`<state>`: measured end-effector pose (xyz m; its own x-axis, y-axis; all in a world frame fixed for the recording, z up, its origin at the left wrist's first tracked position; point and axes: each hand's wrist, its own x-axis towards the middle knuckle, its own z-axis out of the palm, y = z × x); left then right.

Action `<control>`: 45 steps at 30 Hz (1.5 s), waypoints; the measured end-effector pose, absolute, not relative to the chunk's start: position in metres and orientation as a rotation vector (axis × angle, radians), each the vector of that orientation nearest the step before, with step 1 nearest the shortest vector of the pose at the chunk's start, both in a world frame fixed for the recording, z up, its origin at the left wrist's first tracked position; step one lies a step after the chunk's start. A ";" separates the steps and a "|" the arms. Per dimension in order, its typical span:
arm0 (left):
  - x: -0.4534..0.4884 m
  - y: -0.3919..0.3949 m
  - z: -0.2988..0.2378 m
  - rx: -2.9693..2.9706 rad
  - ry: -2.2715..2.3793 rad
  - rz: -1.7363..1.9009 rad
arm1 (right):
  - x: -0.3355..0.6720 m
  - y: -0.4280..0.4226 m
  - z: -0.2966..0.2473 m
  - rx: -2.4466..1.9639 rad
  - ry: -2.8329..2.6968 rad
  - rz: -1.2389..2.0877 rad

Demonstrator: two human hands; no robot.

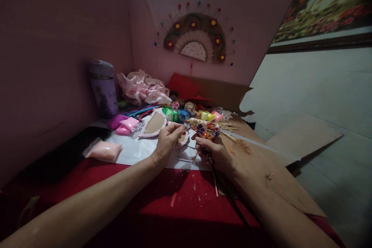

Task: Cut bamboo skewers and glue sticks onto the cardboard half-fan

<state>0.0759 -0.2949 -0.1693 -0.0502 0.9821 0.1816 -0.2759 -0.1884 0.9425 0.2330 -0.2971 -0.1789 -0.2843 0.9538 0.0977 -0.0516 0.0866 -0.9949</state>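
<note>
My right hand (pixel 216 155) is clamped round the floral glue gun (pixel 203 128), my left hand (pixel 168 141) pinching a small disc (pixel 183 138) at its nozzle. Clay packets (pixel 174 115) crowd just behind, skewers (pixel 229 127) to the right.

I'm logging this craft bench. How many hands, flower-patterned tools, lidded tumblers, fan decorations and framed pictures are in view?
Hands: 2, left hand and right hand
Flower-patterned tool, gripped by the right hand: 1
Lidded tumbler: 1
Fan decoration: 1
Framed picture: 1
Total: 6
</note>
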 end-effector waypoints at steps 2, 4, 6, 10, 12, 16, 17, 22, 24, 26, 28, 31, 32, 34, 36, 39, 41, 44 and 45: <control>0.076 -0.297 -0.167 1.081 0.916 1.469 | 0.233 -0.297 -0.178 -0.977 -1.444 1.342; 0.076 -0.298 -0.166 1.061 0.923 1.467 | 0.233 -0.297 -0.177 -0.988 -1.462 1.324; 0.075 -0.298 -0.166 1.064 0.928 1.477 | 0.233 -0.298 -0.177 -0.975 -1.487 1.312; 0.075 -0.295 -0.169 1.143 0.915 1.534 | 0.231 -0.300 -0.175 -0.932 -1.542 1.290; 0.075 -0.293 -0.170 1.182 0.924 1.569 | 0.230 -0.300 -0.175 -0.925 -1.544 1.287; 0.075 -0.293 -0.171 1.202 0.953 1.578 | 0.230 -0.299 -0.177 -0.920 -1.536 1.299; 0.075 -0.293 -0.170 1.204 0.947 1.579 | 0.230 -0.299 -0.177 -0.926 -1.530 1.300; 0.075 -0.295 -0.167 1.257 0.924 1.625 | 0.231 -0.298 -0.177 -0.940 -1.535 1.298; 0.073 -0.296 -0.166 1.302 0.913 1.657 | 0.230 -0.298 -0.176 -0.923 -1.544 1.295; 0.072 -0.296 -0.164 1.342 0.893 1.682 | 0.230 -0.299 -0.174 -0.910 -1.554 1.287; 0.071 -0.297 -0.162 1.365 0.884 1.712 | 0.229 -0.300 -0.172 -0.919 -1.568 1.282; 0.069 -0.297 -0.159 1.359 0.904 1.772 | 0.229 -0.301 -0.171 -0.945 -1.571 1.295; 0.068 -0.296 -0.158 1.346 0.912 1.793 | 0.229 -0.301 -0.171 -0.949 -1.567 1.298; 0.065 -0.294 -0.158 1.310 0.920 1.837 | 0.229 -0.302 -0.171 -0.949 -1.557 1.301; 0.062 -0.290 -0.157 1.266 0.916 1.899 | 0.229 -0.302 -0.171 -0.945 -1.556 1.312; 0.057 -0.287 -0.156 1.203 0.905 2.026 | 0.230 -0.301 -0.173 -0.938 -1.559 1.335; 0.057 -0.288 -0.155 1.242 0.925 2.057 | 0.230 -0.300 -0.174 -0.940 -1.543 1.350; 0.060 -0.293 -0.156 1.567 1.046 1.974 | 0.232 -0.297 -0.178 -0.955 -1.488 1.379; 0.062 -0.296 -0.157 1.730 1.090 1.943 | 0.232 -0.296 -0.179 -0.961 -1.466 1.384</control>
<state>0.0619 -0.2956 -0.1569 -0.2161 0.6795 0.7012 0.2446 -0.6575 0.7126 0.2321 -0.2963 -0.1788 -0.3165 0.9446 0.0866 -0.0324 0.0805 -0.9962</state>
